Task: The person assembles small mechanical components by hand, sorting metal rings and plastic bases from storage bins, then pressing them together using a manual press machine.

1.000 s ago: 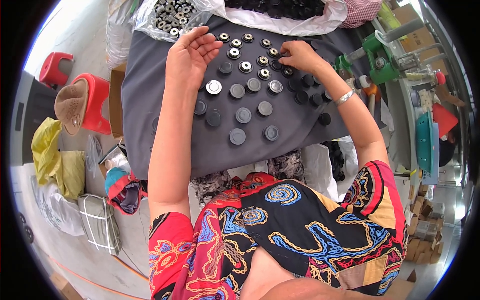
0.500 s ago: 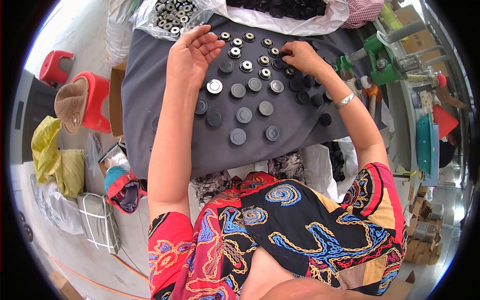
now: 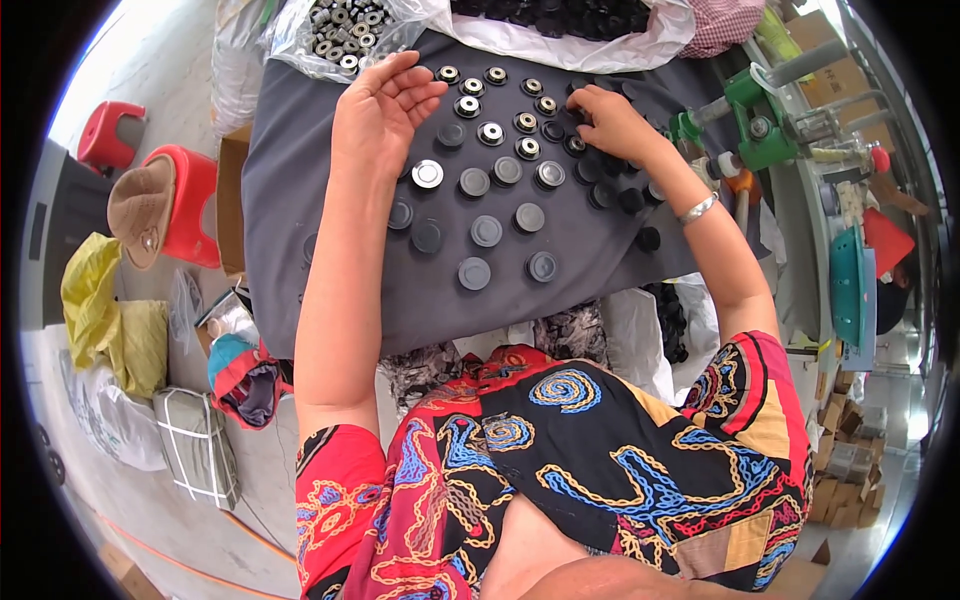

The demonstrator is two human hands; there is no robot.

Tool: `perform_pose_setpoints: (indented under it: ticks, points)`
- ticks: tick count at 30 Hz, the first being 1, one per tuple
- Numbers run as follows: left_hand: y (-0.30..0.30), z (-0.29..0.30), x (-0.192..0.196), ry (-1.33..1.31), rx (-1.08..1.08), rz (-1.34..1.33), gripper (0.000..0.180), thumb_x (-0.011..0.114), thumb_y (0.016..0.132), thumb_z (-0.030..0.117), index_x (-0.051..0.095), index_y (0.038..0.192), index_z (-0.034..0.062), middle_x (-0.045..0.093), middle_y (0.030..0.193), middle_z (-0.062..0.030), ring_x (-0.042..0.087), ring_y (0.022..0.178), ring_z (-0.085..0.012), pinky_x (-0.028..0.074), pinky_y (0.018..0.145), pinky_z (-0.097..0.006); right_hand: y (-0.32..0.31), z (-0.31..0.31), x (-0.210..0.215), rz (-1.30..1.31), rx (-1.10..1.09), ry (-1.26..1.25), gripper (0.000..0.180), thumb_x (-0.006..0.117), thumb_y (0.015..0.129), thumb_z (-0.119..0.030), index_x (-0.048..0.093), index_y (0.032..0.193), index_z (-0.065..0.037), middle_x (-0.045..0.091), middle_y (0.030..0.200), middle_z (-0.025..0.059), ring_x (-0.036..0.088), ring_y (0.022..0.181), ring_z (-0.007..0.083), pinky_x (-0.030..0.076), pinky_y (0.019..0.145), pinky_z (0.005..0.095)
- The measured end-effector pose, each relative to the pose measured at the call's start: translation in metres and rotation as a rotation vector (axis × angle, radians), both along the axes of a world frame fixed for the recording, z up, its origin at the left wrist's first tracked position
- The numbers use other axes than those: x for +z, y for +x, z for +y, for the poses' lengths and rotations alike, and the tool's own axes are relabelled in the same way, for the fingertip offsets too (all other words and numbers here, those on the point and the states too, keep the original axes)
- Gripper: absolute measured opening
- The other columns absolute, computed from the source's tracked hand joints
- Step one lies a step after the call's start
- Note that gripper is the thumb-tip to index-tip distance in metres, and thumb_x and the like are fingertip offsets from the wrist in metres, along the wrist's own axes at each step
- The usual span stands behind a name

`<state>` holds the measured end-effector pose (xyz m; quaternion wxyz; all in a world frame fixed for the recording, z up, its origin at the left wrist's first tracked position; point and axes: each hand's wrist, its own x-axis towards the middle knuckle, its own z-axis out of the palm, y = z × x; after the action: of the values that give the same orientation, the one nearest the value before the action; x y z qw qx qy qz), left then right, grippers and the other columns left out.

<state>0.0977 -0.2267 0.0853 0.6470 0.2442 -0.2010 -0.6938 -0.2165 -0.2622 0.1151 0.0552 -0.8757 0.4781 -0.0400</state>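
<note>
Over a dark grey cloth [image 3: 450, 320], two hands among round caps

Near the far edge of the cloth, the left hand [image 3: 390, 105] rests with its palm turned up, fingers loosely curled and nothing visible in it. Across from it, the right hand [image 3: 608, 122] reaches down, thumb and forefinger apart; whether the hidden fingers grip a cap cannot be told. Between the hands stand caps with metal rings [image 3: 490, 132]. Nearer the body lie plain grey caps [image 3: 474, 182], and black caps [image 3: 648, 239] sit under and beside the right hand, which hides some of them. The left forearm [image 3: 345, 270] crosses the cloth and partly covers a grey cap.

Behind, a clear bag [image 3: 285, 50] holds loose metal rings [image 3: 345, 38] and a white sack [image 3: 640, 48] holds black pieces [image 3: 550, 15]. A green machine [image 3: 765, 130] stands close on the right, with a teal basket [image 3: 848, 285] beyond. On the left, a cardboard box [image 3: 232, 200] is beside the cloth; a brown hat [image 3: 143, 213] lies on a red stool [image 3: 195, 215].
</note>
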Motion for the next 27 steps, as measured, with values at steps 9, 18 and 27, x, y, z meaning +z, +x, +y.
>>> perform_pose_setpoints:
  ticks: [9, 18, 27]
  points:
    - [0.000, 0.000, -0.001, -0.008, -0.005, -0.011, 0.027, 0.050, 0.091, 0.019, 0.057, 0.104, -0.0033, 0.064, 0.085, -0.0136, 0.065, 0.082, -0.0285, 0.051, 0.072, -0.035, -0.001, -0.013, -0.004, -0.027, 0.015, 0.066, 0.037, 0.064, 0.076, -0.011, 0.059, 0.112, -0.003, 0.054, 0.089, 0.0126, 0.057, 0.078, 0.0250, 0.046, 0.070, 0.0336]
    - [0.002, -0.002, -0.005, -0.029, -0.022, 0.003, 0.026, 0.050, 0.091, 0.019, 0.058, 0.104, -0.0031, 0.064, 0.085, -0.0135, 0.065, 0.082, -0.0284, 0.052, 0.072, -0.035, 0.013, 0.016, 0.019, -0.145, -0.210, 0.160, 0.033, 0.069, 0.071, -0.011, 0.062, 0.101, 0.001, 0.061, 0.083, 0.0137, 0.059, 0.074, 0.0259, 0.048, 0.069, 0.0343]
    - [-0.001, -0.004, -0.005, -0.020, -0.009, -0.019, 0.027, 0.051, 0.091, 0.020, 0.058, 0.104, -0.0034, 0.064, 0.086, -0.0136, 0.064, 0.083, -0.0292, 0.051, 0.073, -0.036, 0.013, 0.029, 0.010, 0.006, -0.151, 0.095, 0.032, 0.070, 0.069, -0.011, 0.064, 0.098, 0.001, 0.063, 0.086, 0.0151, 0.062, 0.079, 0.0280, 0.049, 0.072, 0.0348]
